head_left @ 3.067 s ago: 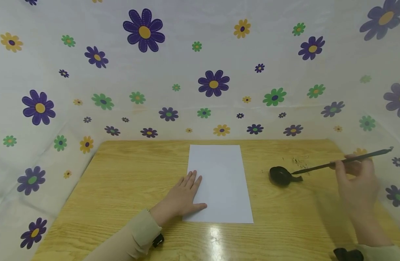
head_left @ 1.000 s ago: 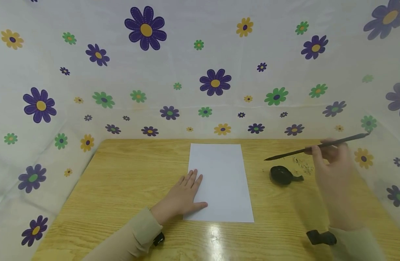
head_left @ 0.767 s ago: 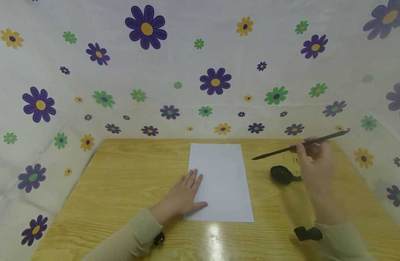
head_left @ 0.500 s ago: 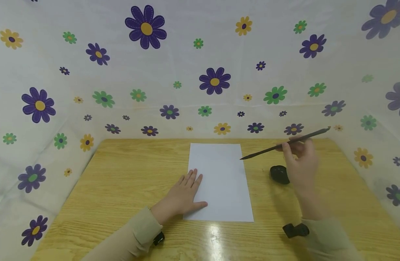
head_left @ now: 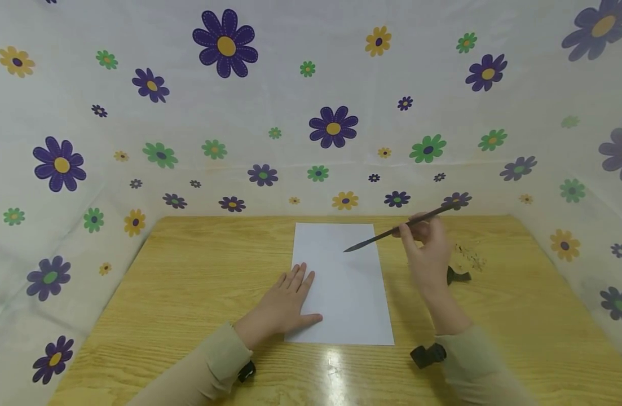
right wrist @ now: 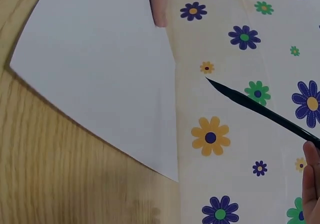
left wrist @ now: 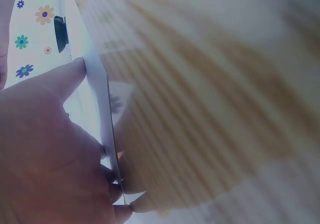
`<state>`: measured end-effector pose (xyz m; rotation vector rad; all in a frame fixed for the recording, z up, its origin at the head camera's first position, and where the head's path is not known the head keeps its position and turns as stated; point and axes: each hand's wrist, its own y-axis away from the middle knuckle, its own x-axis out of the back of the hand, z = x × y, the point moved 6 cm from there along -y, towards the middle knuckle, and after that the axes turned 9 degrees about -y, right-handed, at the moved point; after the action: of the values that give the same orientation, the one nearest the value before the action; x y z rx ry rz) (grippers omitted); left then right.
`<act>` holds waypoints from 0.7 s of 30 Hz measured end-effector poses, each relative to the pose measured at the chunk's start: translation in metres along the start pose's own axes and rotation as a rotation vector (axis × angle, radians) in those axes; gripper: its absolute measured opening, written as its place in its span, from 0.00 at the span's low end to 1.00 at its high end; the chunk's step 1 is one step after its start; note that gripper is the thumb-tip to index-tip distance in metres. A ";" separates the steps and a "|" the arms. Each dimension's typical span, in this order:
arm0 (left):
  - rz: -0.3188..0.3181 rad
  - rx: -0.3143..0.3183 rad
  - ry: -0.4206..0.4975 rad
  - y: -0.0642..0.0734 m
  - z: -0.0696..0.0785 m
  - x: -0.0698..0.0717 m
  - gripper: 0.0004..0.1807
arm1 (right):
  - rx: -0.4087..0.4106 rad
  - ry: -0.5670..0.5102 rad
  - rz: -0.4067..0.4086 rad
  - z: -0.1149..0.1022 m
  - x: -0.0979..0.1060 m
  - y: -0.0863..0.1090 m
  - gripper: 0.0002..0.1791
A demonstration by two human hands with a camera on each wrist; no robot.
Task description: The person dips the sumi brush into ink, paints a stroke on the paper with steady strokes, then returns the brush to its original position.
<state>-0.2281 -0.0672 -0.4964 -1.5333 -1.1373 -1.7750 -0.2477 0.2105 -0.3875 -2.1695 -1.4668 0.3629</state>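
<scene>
My left hand (head_left: 280, 307) lies flat with spread fingers on the left edge of a blank white sheet of paper (head_left: 348, 299). In the left wrist view that hand (left wrist: 55, 149) rests along the sheet's edge. My right hand (head_left: 428, 262) pinches a dark calligraphy brush (head_left: 374, 239) by its handle, tail up to the right. Its pointed black tip is over the upper middle of the sheet; the right wrist view shows the brush tip (right wrist: 220, 87) raised off the paper (right wrist: 100, 69). Behind my right hand a black ink dish (head_left: 459, 276) is mostly hidden; its handle shows.
Dark specks (head_left: 470, 256) mark the wooden table (head_left: 209, 259) beyond the dish. A white flower-print cloth (head_left: 290, 101) walls in the table at the back and both sides. Dark bands (head_left: 428, 355) sit at both wrists.
My right hand has lifted the brush from the black ink dish and carried it left until its tip is over the sheet. The left hand has stayed put on the paper.
</scene>
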 end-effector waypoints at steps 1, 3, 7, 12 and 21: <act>-0.001 0.001 -0.002 -0.001 0.000 -0.001 0.54 | 0.004 -0.010 -0.004 0.001 -0.003 0.001 0.13; -0.002 0.001 -0.004 -0.002 -0.001 -0.003 0.54 | 0.008 -0.029 -0.011 0.003 -0.009 0.002 0.13; -0.013 0.002 -0.010 -0.005 -0.002 -0.006 0.55 | 0.027 -0.058 -0.020 0.002 -0.020 0.004 0.12; -0.015 0.003 0.002 -0.005 -0.002 -0.005 0.55 | -0.008 -0.045 -0.048 0.004 -0.032 0.008 0.11; -0.014 0.008 0.018 -0.005 -0.001 -0.002 0.54 | -0.071 0.067 -0.096 0.008 -0.047 0.015 0.12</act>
<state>-0.2322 -0.0662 -0.4991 -1.5056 -1.1480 -1.7870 -0.2576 0.1648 -0.4044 -2.1355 -1.5613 0.2057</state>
